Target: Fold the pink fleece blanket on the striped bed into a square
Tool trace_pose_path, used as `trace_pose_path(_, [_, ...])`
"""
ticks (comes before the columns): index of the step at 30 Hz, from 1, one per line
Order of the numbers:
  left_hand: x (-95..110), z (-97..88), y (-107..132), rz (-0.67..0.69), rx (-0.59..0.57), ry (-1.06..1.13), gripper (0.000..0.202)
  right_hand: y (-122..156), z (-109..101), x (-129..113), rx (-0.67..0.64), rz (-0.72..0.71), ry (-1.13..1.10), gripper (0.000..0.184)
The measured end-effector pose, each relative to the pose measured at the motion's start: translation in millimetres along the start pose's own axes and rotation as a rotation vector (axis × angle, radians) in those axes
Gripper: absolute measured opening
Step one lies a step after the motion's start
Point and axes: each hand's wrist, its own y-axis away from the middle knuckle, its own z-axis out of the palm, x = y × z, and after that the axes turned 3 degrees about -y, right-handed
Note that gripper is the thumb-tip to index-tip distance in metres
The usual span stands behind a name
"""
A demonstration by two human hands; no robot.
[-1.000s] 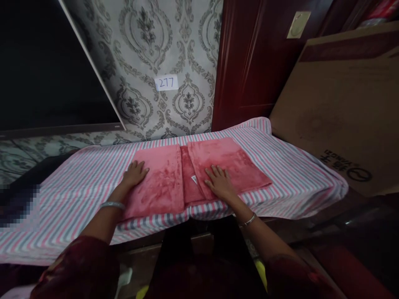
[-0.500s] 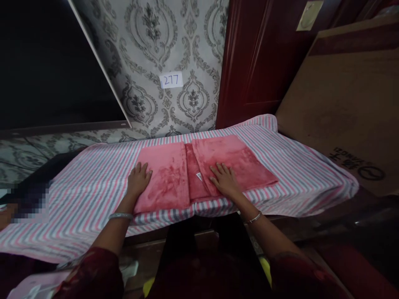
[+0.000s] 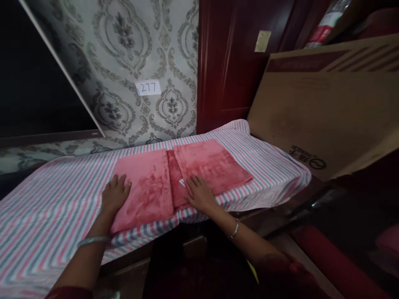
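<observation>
A pink plush towel (image 3: 215, 164) lies on the striped cloth (image 3: 46, 207) that covers the table, both side flaps folded in toward a darker strip down the middle. My left hand (image 3: 114, 195) lies flat, fingers apart, on the left flap's near left corner. My right hand (image 3: 199, 193) rests open on the near edge of the right flap, next to a small white label (image 3: 182, 182). Each wrist wears a bangle.
A patterned wall carries a paper tag reading 277 (image 3: 149, 87). A dark screen (image 3: 34, 83) leans at the left. A red wooden door (image 3: 230, 62) stands behind the table, and a large cardboard box (image 3: 327, 108) sits at the right.
Both hands have slid a little toward the towel's near edge. The view has swung to the right, so the towel and table now sit further left in the picture.
</observation>
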Motion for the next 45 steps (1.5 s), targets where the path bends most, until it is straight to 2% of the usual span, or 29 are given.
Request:
trace_pose_path(4, [-3,2.6,-3,-0.006,0.009,0.012,0.061,-6,-3,-6,0.012,0.022,0.064,0.051])
trace_pose_path(9, [-7,8.3,-7,0.025,0.059,0.040,0.059,-16,-16,-5,0.079,-0.063,0.024,0.050])
trace_pose_path(14, [-9,10.1,-7,0.072,0.106,0.056,0.054,-9,10,0,0.065,-0.105,0.068,0.052])
trace_pose_path(18, [-10,10.3,-7,0.084,0.094,0.028,0.056,-5,28,8,0.148,-0.124,-0.005,0.052])
trace_pose_path(23, [-10,12.0,-7,0.117,0.088,0.014,0.053,-5,29,8,0.173,-0.125,-0.014,0.050])
trace_pose_path(26, [-9,3.8,-8,0.006,0.028,0.050,0.053,-5,26,6,0.162,-0.119,-0.019,0.045])
trace_pose_path(28, [-2,-8.7,-11,-0.044,0.046,0.080,0.055,-4,25,6,0.170,-0.126,-0.035,0.044])
trace_pose_path(30, [14,-24.3,-16,0.020,0.118,0.196,0.055,-3,26,6,0.182,-0.130,-0.056,0.046])
trace_pose_path(32, [41,-38.7,-24,0.092,0.122,0.481,0.051,-3,26,6,0.183,-0.118,-0.075,0.049])
trace_pose_path(33, [58,-44.0,-29,0.085,0.074,0.673,0.047,-4,26,6,0.179,-0.110,-0.084,0.051])
trace_pose_path(35, [94,-49.8,-40,-0.032,-0.133,1.091,0.043,-5,25,6,0.168,-0.103,-0.112,0.053])
trace_pose_path(36, [111,-50.4,-46,-0.051,-0.217,1.177,0.043,-5,24,7,0.162,-0.110,-0.132,0.055])
trace_pose_path(38, [140,-48.5,-60,-0.075,-0.369,1.287,0.043,-5,20,8,0.148,-0.144,-0.175,0.060])
trace_pose_path(41, [170,-41.8,-82,-0.088,-0.538,1.366,0.037,-3,12,9,0.138,-0.189,-0.214,0.066])
trace_pose_path(43, [186,-36.1,-98,-0.123,-0.601,1.409,0.030,-1,7,7,0.135,-0.195,-0.205,0.065])
trace_pose_path(45, [201,-29.7,-112,-0.179,-0.608,1.441,0.021,-1,4,5,0.129,-0.184,-0.191,0.063])
